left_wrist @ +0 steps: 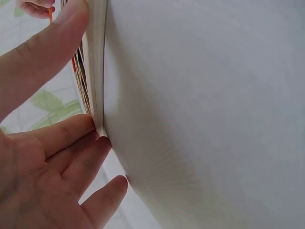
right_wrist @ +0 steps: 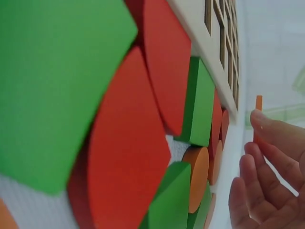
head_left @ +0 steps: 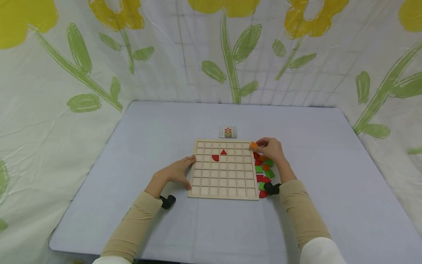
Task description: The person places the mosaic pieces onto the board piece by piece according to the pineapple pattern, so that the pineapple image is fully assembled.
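A wooden grid board (head_left: 223, 197) lies on the table. In its upper cells sit a red triangle (head_left: 223, 152) and, diagonally below it, a red quarter circle (head_left: 215, 158). My left hand (head_left: 174, 172) rests at the board's left side, its thumb and straight fingertips touching the edge. Over the board's upper right corner, my right hand (head_left: 271, 148) pinches a flat orange square block (head_left: 253, 145) between thumb and fingers. The right wrist view shows this orange block (right_wrist: 259, 102) edge-on, raised above the table.
Loose red, green and orange blocks (head_left: 259, 169) lie along the board's right edge, under the right forearm. A small pattern card (head_left: 228, 132) with a printed figure lies behind the board. Black wrist devices (head_left: 168, 202) sit at both wrists. A flower-painted curtain (head_left: 184, 55) hangs behind the table.
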{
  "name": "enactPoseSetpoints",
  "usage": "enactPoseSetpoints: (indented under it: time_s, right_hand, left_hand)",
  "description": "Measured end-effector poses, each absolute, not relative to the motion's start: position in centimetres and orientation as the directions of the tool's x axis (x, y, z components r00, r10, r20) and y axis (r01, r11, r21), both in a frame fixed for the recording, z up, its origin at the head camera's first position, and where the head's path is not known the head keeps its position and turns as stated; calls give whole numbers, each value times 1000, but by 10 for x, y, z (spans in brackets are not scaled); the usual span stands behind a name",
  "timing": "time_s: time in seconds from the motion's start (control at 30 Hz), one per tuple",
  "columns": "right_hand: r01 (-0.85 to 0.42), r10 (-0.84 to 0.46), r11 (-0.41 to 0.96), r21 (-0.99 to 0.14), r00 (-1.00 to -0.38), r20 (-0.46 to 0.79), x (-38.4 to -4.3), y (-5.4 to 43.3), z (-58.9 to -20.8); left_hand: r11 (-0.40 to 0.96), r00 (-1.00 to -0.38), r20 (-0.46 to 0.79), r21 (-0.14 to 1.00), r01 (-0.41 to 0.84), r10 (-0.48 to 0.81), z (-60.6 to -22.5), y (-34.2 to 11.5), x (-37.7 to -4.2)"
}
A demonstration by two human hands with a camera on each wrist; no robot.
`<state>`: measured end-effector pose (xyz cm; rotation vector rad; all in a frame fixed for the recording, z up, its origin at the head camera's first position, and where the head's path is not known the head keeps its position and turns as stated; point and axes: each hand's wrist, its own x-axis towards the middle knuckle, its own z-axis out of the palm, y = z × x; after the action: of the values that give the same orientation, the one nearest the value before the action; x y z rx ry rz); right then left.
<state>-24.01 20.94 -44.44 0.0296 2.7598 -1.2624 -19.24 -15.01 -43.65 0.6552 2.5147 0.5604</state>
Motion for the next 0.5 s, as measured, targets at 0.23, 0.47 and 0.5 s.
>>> enactPoseSetpoints:
  time_s: [0.23, 0.47, 0.5]
  right_hand:
    - [6, -76, 636, -772, -995, -70, -236, 204, -444]
    - [-7, -84, 635, -772, -995, -61, -234, 198, -448]
    - [-5, -84, 636, -772, -995, -62, -234, 198, -448]
  left_hand:
    - [801, -770, -344, 493, 339, 537, -435, -150, -192]
    - [801, -769, -343, 492, 342, 539, -434, -151, -191]
    - [800, -770, -342, 493, 342, 539, -434, -151, -191]
